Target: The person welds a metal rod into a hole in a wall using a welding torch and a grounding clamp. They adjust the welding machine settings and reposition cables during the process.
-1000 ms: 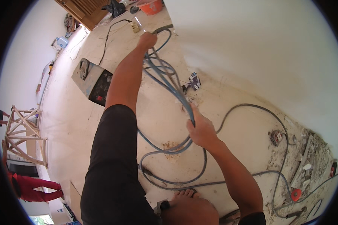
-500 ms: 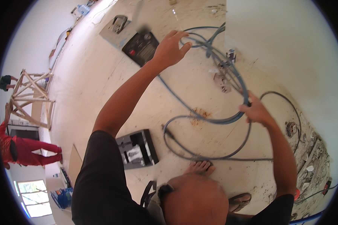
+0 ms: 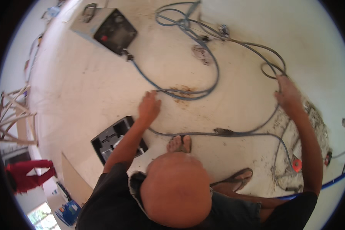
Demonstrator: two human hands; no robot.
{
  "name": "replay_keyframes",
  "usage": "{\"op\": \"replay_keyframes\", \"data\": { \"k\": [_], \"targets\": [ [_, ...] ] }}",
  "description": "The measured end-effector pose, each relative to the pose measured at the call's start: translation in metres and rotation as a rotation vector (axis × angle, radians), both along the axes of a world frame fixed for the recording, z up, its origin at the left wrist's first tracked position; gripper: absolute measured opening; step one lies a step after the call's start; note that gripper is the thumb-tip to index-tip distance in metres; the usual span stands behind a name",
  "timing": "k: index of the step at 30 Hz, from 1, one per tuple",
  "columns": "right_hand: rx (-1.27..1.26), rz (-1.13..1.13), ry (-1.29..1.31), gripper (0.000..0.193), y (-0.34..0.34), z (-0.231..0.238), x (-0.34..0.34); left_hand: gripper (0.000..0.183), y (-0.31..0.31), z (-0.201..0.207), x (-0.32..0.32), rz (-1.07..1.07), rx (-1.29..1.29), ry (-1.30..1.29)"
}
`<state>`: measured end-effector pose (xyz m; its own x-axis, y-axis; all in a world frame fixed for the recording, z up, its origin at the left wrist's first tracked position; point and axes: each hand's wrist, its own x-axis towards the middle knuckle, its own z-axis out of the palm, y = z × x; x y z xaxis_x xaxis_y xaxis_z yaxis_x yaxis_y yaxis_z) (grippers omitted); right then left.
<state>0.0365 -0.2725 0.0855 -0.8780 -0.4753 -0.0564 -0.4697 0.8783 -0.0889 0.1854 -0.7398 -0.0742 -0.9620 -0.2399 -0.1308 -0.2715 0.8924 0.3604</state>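
A long blue-grey cable point(image 3: 217, 73) lies in loose loops over the pale floor ahead of me. My left hand point(image 3: 148, 108) has its fingers curled about one strand at the near left side of a loop. Out to the right, my right hand point(image 3: 289, 96) is closed around the same cable, just below a small twisted loop. A dark, thicker piece point(image 3: 223, 131) sits along the cable near my feet. At the far left, a strand runs to a connector on the black front of a boxy grey machine point(image 3: 115, 32) with a top handle and a red knob.
An open black case point(image 3: 97, 143) lies by my left forearm. My bare foot point(image 3: 178, 143) and a sandalled foot point(image 3: 239, 178) are close by. Rubble point(image 3: 314, 122) and an orange disc point(image 3: 297, 165) lie at right. A wooden frame point(image 3: 17, 115) and a person in red trousers point(image 3: 30, 174) are far left.
My left hand has come down toward me from beside the machine to the cable. My right hand has shifted outward and farther away. The raised cable loops now lie spread on the floor.
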Motion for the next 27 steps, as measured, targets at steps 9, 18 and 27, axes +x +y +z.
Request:
{"op": "replay_keyframes", "data": {
  "k": [9,18,27],
  "targets": [
    [0.249,0.129,-0.812,0.027,0.007,-0.126,0.104,0.025,-0.015,0.006,-0.038,-0.195,-0.137,-0.036],
    [0.246,0.614,-0.268,0.025,0.042,-0.105,0.091,0.007,-0.096,0.184,0.054,0.718,0.961,0.54],
    [0.012,0.579,-0.087,0.025,0.004,-0.062,0.058,0.007,-0.108,0.23,0.144,0.896,0.864,0.406]
  ]
}}
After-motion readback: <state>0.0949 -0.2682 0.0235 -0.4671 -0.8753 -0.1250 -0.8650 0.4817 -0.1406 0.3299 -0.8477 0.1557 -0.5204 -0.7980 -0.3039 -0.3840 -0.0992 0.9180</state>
